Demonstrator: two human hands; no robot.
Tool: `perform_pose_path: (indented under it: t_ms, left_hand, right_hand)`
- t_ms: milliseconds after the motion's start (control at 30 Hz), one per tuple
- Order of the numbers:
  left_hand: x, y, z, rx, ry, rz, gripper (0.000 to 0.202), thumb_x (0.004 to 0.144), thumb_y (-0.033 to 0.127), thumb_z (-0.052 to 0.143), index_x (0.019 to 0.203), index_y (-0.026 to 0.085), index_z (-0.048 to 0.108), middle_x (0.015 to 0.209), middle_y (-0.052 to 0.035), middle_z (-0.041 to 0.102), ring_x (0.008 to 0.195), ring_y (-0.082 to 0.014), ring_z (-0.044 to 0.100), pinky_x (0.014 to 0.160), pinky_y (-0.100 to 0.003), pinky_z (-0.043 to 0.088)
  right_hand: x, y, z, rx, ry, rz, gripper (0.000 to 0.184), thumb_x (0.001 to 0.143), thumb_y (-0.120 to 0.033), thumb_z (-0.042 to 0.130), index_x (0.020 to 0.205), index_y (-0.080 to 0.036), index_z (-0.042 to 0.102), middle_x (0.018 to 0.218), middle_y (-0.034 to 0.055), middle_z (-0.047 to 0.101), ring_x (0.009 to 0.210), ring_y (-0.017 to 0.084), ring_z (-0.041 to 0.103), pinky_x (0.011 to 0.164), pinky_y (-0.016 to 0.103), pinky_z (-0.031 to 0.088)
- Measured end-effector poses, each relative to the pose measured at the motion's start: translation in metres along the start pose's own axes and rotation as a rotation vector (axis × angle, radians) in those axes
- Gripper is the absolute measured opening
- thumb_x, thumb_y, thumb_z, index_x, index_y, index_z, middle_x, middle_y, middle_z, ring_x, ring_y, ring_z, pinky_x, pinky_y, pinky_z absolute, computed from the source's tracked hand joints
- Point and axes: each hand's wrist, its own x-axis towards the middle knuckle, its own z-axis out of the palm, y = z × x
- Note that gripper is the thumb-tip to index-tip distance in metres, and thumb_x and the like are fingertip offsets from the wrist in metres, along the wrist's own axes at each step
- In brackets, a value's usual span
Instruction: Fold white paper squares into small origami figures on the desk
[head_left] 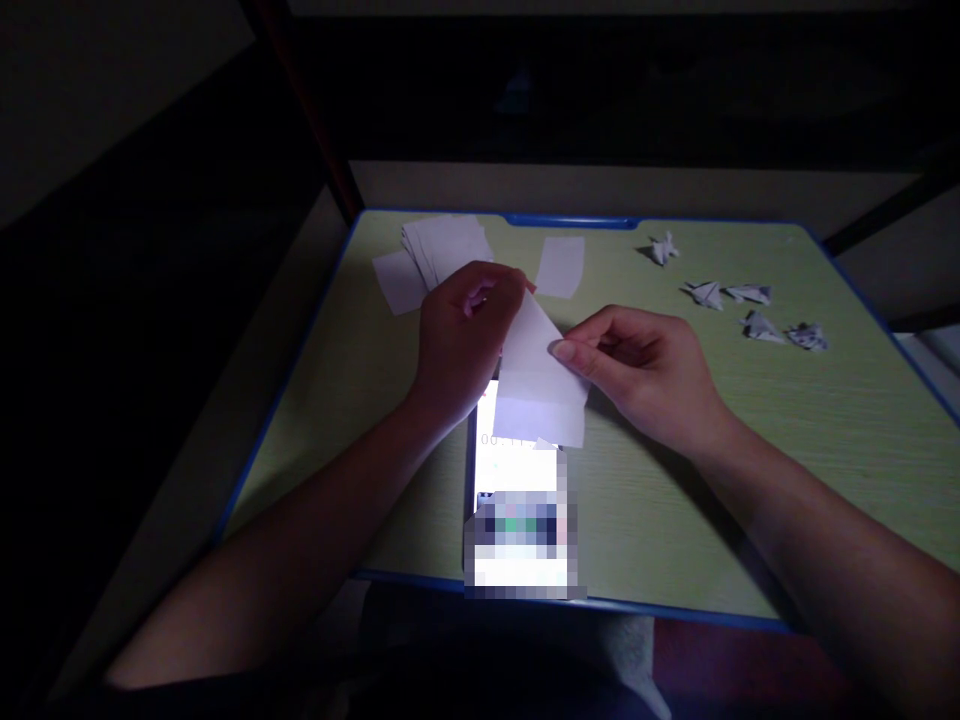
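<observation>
Between my two hands hangs a white sheet of paper (536, 370), its top edge slanting as though one corner is folded and a crease crossing its lower part. My left hand (472, 325) pinches it near the top. At the paper's right edge, my right hand (645, 370) grips it between thumb and index finger. Under and below the sheet lies a lit phone (517, 470), partly covered by the paper; timer digits show on its screen, and its lower part is blurred out.
Behind my left hand sits a stack of white paper sheets (454, 245). One single sheet (562, 265) lies at the back middle. Several small folded paper pieces (705, 293) are scattered at the back right. The green tabletop (675, 530) has a blue rim; the surroundings are dark.
</observation>
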Motion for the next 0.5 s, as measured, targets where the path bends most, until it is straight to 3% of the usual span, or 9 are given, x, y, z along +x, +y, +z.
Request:
perform_pose_path:
  t_ms: [233, 500]
  left_hand:
    - [0.0022, 0.0023, 0.0004, 0.041, -0.005, 0.097, 0.010, 0.081, 0.016, 0.062, 0.071, 0.017, 0.061, 0.069, 0.0025, 0.062, 0.064, -0.0074, 0.058, 0.056, -0.019, 0.045]
    - [0.0042, 0.0018, -0.0006, -0.027, -0.036, 0.033, 0.017, 0.083, 0.027, 0.061, 0.070, 0.018, 0.058, 0.058, 0.0040, 0.052, 0.048, -0.0066, 0.047, 0.039, -0.019, 0.031]
  right_hand:
    - [-0.0004, -0.0005, -0.0003, -0.017, 0.001, 0.023, 0.024, 0.074, -0.036, 0.073, 0.062, -0.020, 0.061, 0.054, -0.0027, 0.054, 0.047, 0.008, 0.043, 0.041, 0.023, 0.032]
    - [0.0004, -0.0020, -0.0024, 0.025, 0.009, 0.028, 0.024, 0.071, -0.038, 0.076, 0.063, -0.019, 0.063, 0.054, -0.0016, 0.057, 0.047, 0.008, 0.044, 0.040, 0.023, 0.031]
